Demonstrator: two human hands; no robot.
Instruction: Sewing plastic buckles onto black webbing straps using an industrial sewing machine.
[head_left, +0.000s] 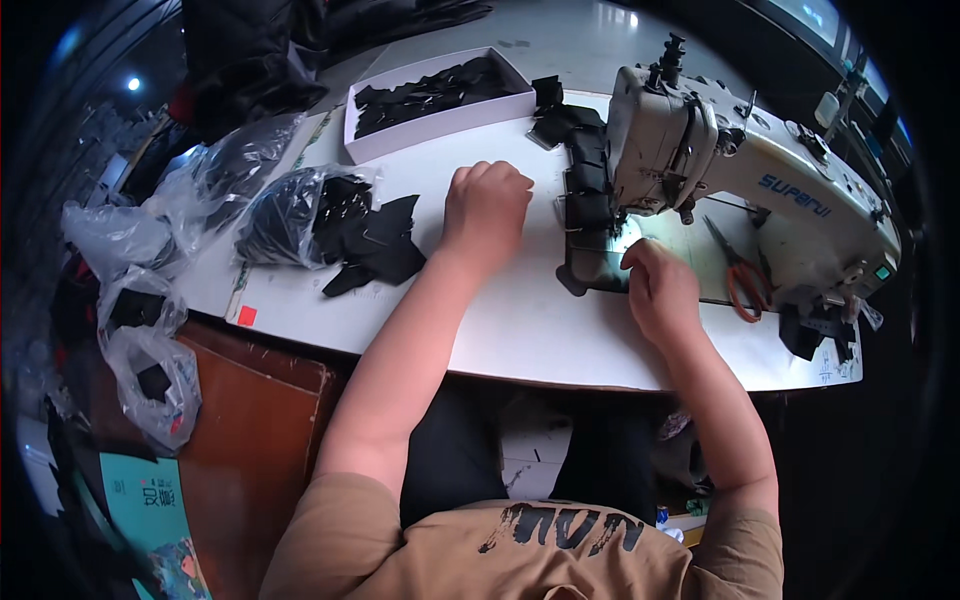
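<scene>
A white sewing machine (660,150) stands on the right of the table, its needle area lit. From behind its head a chain of black fabric pieces (588,180) with metal rings runs toward me along the left of the needle. A wider black piece (598,270) lies at the near end. My right hand (665,295) is closed just right of it, fingertips bent by the lit spot; what they pinch is hidden. Over the white tabletop (500,320), left of the chain, my left hand (487,210) is closed with fingers curled under, and its contents do not show.
A shallow white box (420,140) of black pieces sits at the back. Left stand a clear plastic bag (285,215) and loose black pieces (385,245). Orange-handled scissors (745,285) lie beneath the machine arm. More plastic bags (150,350) hang at the table's left.
</scene>
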